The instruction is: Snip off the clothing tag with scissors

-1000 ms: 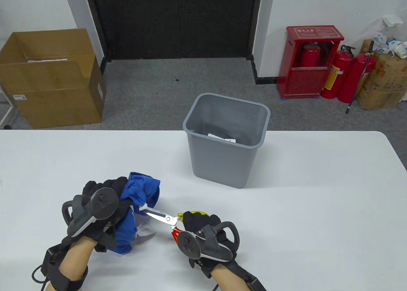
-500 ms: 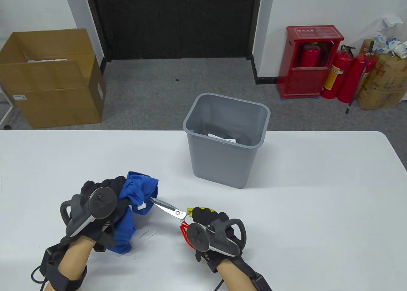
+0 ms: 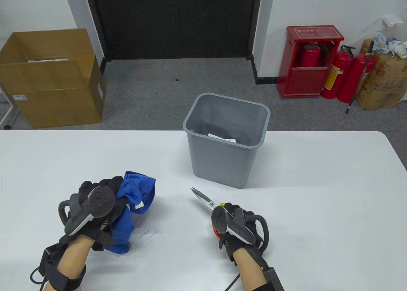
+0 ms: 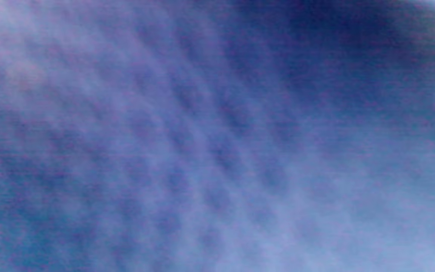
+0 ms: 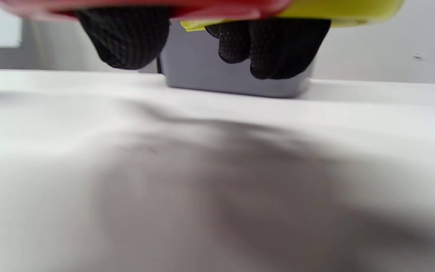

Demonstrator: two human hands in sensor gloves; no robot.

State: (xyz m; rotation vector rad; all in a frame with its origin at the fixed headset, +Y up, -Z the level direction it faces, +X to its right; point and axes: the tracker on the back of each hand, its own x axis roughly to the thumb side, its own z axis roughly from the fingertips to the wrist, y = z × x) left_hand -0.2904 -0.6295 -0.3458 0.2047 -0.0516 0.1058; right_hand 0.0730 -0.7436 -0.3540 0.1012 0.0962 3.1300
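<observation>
My left hand [image 3: 95, 205] grips a bunched blue garment [image 3: 138, 192] at the table's front left. A small white label [image 3: 140, 205] shows on the cloth. A white paper tag [image 3: 143, 236] lies flat on the table beside the garment, apart from it. My right hand [image 3: 237, 222] holds scissors [image 3: 203, 199] with red and yellow handles; the blades are shut and point up and left, away from the garment. In the right wrist view my gloved fingers [image 5: 274, 45] curl through the red and yellow handles [image 5: 202, 9]. The left wrist view is filled with blurred blue cloth [image 4: 217, 136].
A grey bin [image 3: 226, 138] stands on the white table [image 3: 318, 192] behind the hands, with scraps inside. It also shows in the right wrist view [image 5: 202, 71]. On the floor beyond are a cardboard box [image 3: 52, 78] and red fire extinguishers [image 3: 341, 73].
The scissors closed at the garment, then my right hand pulled them away to the right. The white tag dropped free onto the table. My left hand barely moved.
</observation>
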